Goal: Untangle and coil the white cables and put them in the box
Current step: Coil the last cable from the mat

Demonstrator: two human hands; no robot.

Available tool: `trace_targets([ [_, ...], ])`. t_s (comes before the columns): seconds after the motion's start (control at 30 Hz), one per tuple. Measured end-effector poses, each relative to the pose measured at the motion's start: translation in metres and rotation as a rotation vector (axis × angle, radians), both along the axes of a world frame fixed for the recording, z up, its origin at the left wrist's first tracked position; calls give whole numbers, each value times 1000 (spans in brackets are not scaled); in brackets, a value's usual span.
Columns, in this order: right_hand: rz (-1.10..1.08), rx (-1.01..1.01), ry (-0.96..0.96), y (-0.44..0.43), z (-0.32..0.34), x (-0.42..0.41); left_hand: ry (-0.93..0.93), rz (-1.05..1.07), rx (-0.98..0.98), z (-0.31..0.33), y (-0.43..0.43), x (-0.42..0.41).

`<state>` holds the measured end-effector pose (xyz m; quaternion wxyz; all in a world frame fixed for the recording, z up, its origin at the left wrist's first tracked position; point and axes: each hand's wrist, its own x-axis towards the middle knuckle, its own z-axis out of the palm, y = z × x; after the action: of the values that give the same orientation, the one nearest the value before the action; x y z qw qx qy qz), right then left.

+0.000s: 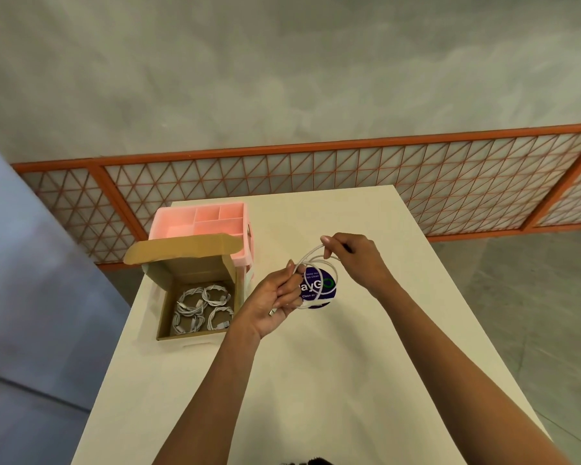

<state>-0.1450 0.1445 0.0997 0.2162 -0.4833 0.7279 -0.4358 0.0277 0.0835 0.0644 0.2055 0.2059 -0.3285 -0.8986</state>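
Over the middle of the white table (366, 347), both hands hold one white cable (329, 263) wound into loose loops. My left hand (275, 300) pinches the loops at their left side, and a plug end shows by its palm. My right hand (356, 256) grips the cable's upper strand between thumb and fingers. To the left stands an open cardboard box (163, 317) with its lid flap raised. Inside it lie several coiled white cables (202, 308).
A pink plastic organiser (202, 219) with compartments stands right behind the box. A round purple sticker (317, 286) lies on the table under the loops. Beyond the table's far edge runs an orange lattice railing (316, 169). The floor drops away on the left and right.
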Motion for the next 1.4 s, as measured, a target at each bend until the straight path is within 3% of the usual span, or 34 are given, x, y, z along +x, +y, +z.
trace_targets([
  [0.27,102,103,61,2,-2,-1,98,-43,62,7,-3,0],
  [0.47,181,181,-117,10,-22,1,207,39,8,9,-12,0],
  [0.6,216,319,-77,16,-28,14,68,184,-80,8,-11,-6],
  [0.73,371,565,7,20,-23,28,44,228,-125,3,-10,-13],
  [0.93,530,718,101,19,-3,29,-15,261,-174,-1,-10,-13],
  [1.13,578,643,291,19,24,24,-211,279,-344,-11,-13,-11],
  [1.27,521,524,468,12,38,13,-427,104,-538,-16,-13,-10],
  [1.4,487,461,403,6,40,-1,-520,-102,-680,-6,-7,-11],
])
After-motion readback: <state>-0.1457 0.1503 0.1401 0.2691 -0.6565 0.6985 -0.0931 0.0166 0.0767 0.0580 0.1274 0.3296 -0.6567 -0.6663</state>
